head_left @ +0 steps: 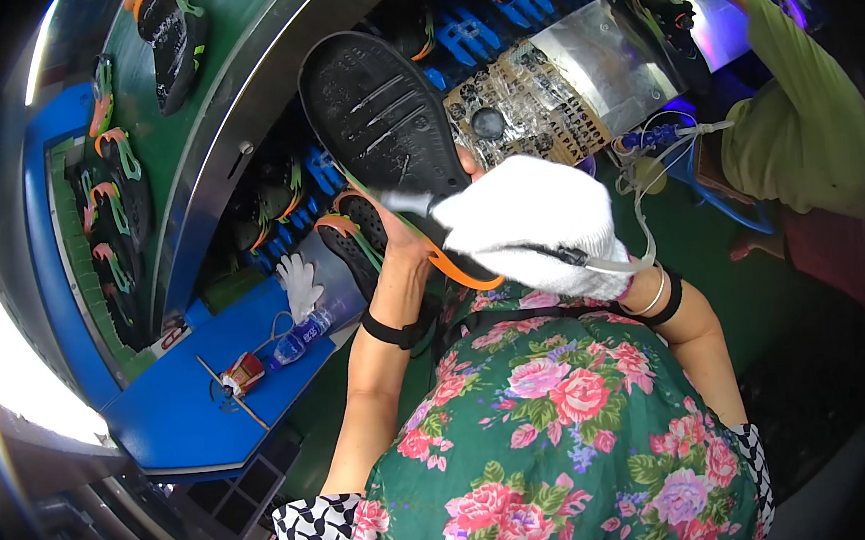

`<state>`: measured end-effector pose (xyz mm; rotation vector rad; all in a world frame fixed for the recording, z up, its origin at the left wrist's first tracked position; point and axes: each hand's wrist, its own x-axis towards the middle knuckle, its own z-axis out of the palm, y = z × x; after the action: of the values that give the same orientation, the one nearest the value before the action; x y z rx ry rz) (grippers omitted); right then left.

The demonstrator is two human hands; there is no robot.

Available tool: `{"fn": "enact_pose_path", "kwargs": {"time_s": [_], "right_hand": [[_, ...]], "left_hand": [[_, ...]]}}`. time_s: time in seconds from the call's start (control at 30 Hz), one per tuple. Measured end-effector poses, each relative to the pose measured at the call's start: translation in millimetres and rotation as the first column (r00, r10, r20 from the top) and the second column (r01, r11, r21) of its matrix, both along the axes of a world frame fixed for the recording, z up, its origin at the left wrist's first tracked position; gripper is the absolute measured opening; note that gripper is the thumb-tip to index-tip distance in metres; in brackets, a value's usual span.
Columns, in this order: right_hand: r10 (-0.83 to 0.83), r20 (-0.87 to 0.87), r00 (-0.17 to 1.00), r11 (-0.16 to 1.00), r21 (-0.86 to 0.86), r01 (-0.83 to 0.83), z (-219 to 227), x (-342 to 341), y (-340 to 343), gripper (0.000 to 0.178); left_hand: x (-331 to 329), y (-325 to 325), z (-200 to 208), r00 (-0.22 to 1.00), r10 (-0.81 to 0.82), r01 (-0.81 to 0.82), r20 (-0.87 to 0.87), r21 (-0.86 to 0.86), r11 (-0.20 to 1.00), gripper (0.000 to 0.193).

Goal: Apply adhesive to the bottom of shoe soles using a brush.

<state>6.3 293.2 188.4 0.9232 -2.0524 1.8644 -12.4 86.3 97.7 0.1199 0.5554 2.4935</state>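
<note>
Sole side up, a black clog with an orange edge is tilted in front of me, wet-looking streaks on its recessed face. My bare left hand grips it from below, partly hidden behind it. A white knitted glove covers my right hand, which is closed around a brush with a dark handle. The brush's pale tip, blurred, lies over the heel part of the clog. A clear tube runs from the gloved hand past my wrist. Another pair of black clogs stands just beyond my left wrist.
Clogs lie on a green conveyor at left. A blue table bears a white glove, a plastic bottle and a small red box. Glue-smeared cardboard lies ahead. A co-worker in a green shirt is at right.
</note>
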Motion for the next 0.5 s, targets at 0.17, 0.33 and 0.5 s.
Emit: {"fn": "enact_pose_path", "kwargs": {"time_s": [0.17, 0.33, 0.5], "right_hand": [[0.009, 0.066, 0.998, 0.997, 0.082, -0.015, -12.2, 19.5, -13.1, 0.032], [-0.009, 0.100, 0.995, 0.999, -0.032, 0.012, -1.3, 10.3, 6.3, 0.031], [-0.012, -0.028, 1.000, 0.999, 0.045, 0.013, -5.9, 16.9, 1.0, 0.025]], "left_hand": [[-2.6, 21.6, 37.3, 0.998, 0.011, -0.006, 0.055, -0.098, 0.995, 0.084], [-7.8, 15.3, 23.8, 0.998, 0.038, -0.042, -0.045, -0.083, 0.996, 0.102], [-12.6, 12.5, 23.2, 0.979, 0.168, -0.150, 0.115, -0.148, 0.977, 0.123]]}}
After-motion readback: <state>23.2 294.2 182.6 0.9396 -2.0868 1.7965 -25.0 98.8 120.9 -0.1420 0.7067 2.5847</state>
